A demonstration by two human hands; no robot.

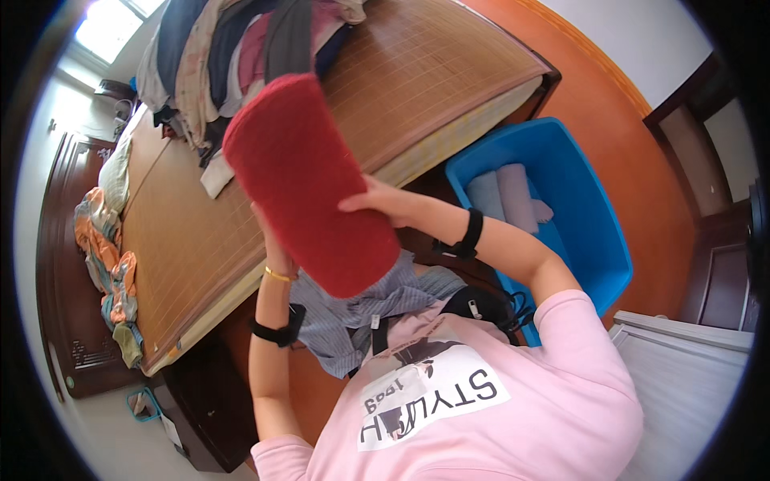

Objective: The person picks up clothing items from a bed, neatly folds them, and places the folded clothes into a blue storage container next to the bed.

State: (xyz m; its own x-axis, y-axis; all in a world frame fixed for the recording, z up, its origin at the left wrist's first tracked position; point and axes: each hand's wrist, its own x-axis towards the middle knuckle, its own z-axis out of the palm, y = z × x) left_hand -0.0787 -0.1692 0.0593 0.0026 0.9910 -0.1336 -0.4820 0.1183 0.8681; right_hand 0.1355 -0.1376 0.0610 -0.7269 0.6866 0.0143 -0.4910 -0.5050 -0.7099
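Observation:
A thick red folded or rolled cloth is held up in front of me, tilted, over the edge of the bed. My left hand supports its lower left side, with most of the fingers hidden behind it. On the opposite side my right hand grips the cloth, thumb lying across its face. Below the cloth, blue-grey striped fabric lies over my lap.
A pile of clothes lies on the bed's woven mat. At the right on the floor stands a blue plastic tub holding rolled cloths. Orange patterned clothing lies at the bed's far left.

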